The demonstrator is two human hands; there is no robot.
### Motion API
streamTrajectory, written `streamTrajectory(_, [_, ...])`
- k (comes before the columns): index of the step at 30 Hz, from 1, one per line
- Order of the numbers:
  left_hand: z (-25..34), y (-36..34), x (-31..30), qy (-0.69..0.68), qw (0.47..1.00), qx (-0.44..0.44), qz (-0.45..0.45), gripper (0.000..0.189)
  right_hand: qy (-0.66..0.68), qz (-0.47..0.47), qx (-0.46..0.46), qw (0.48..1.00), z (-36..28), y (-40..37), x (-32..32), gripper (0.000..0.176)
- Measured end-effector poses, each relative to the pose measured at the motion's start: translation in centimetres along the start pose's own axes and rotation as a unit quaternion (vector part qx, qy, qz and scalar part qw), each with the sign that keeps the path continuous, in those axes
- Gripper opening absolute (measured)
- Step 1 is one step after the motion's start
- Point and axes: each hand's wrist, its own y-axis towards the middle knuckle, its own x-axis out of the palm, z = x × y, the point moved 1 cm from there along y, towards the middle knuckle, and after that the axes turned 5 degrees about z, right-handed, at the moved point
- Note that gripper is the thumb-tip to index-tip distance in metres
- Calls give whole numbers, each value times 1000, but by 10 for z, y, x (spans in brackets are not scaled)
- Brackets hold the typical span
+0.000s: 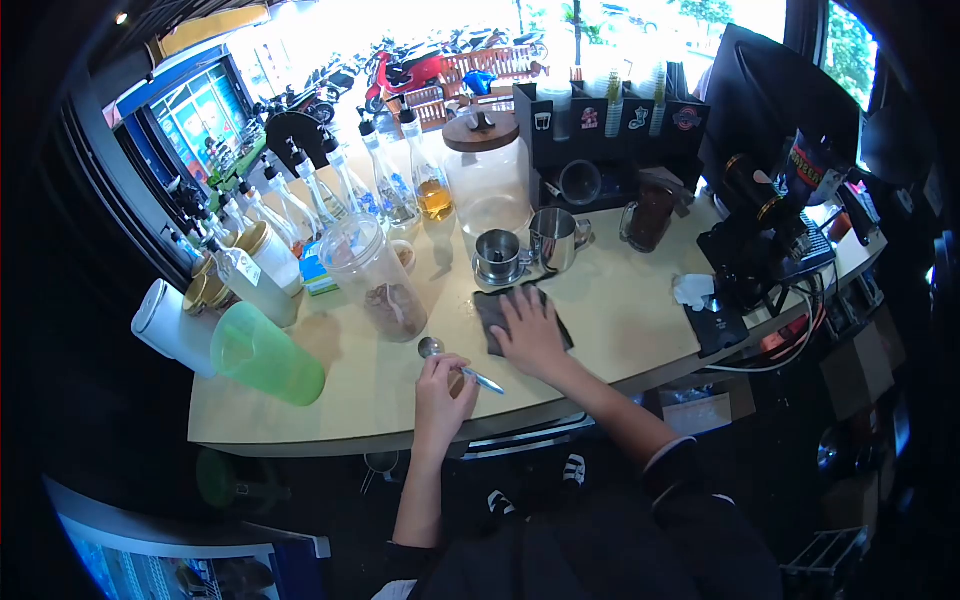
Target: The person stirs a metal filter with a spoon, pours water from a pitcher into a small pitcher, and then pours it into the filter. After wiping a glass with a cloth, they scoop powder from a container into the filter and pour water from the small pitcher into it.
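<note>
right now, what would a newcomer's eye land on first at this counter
The left hand grips a long-handled metal spoon near the front edge of the pale curved counter, while the right hand lies flat on a dark folded cloth beside it. A translucent green plastic cup sits at the left end, and a clear jar holding brown powder stands just behind the spoon.

No words or numbers could be read anywhere. The black cup stand [612,122] on the far side had small badges on its front, but they were too tiny to make out. The dark bag [808,166] at the far right had a red and yellow label, and it was too blurry.
</note>
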Motion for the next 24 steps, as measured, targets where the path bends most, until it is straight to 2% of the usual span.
streamTrajectory(6, [-7,4,-2,4,998,22,54,15,66,-26,-163,984,-29,4,5,46])
streamTrajectory(8, [-9,5,0,0,999,18,48,15,80,-32,-180,980,-20,-5,-2,44])
streamTrajectory(10, [-7,6,-1,18,999,13,49,14,98,-50,-252,961,-1,-17,-13,43])
streamTrajectory(11, [-6,8,0,15,999,21,45,14,95,-45,-247,963,16,-20,-19,43])
streamTrajectory(13, [-7,10,2,5,999,20,47,13,80,-31,-219,972,59,-30,-35,43])
streamTrajectory(15, [-9,12,4,6,999,22,35,17,57,-14,-145,988,114,-30,-44,45])
streamTrajectory(17, [-1,13,3,87,992,14,94,25,22,21,-43,999,160,-26,-56,49])
streamTrajectory(18, [3,12,3,88,992,13,94,25,22,20,-42,999,173,-25,-56,49])
streamTrajectory(20, [12,12,8,63,990,-4,123,32,-95,99,97,986,191,-24,-58,55])
streamTrajectory(24, [21,8,15,28,991,31,131,31,-125,94,150,976,182,-29,-48,60])
